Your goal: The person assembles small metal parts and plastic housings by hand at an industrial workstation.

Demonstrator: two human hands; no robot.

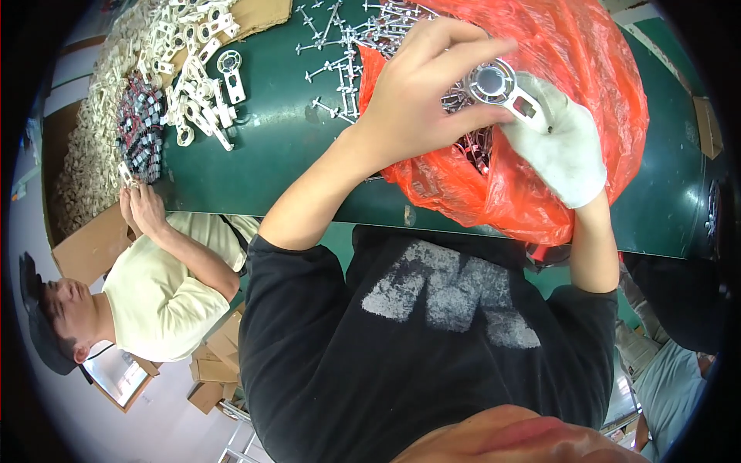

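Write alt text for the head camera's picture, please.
A person's bare left hand holds a white round-ended part beside their white-gloved right hand, over a red plastic bag. White parts and metal pieces lie on the green table.

The white part (527,109) looks like smooth moulded plastic with a slight sheen, its round grey centre (489,80) darker and smooth. The glove (567,150) is pale, matt cloth, soft and creased. The red bag (610,92) is thin plastic film, glossy and heavily crinkled, catching bright streaks of light. Under it, the counter (270,100) has a smooth green surface, shiny enough to throw back the glare. The small rods (332,58) have the bright shine of silvery metal; the loose white pieces (202,104) look like plastic. The sheet (268,11) is matt brown cardboard. The black T-shirt (309,355) is matt cloth, its pale print (440,289) rough and mottled.
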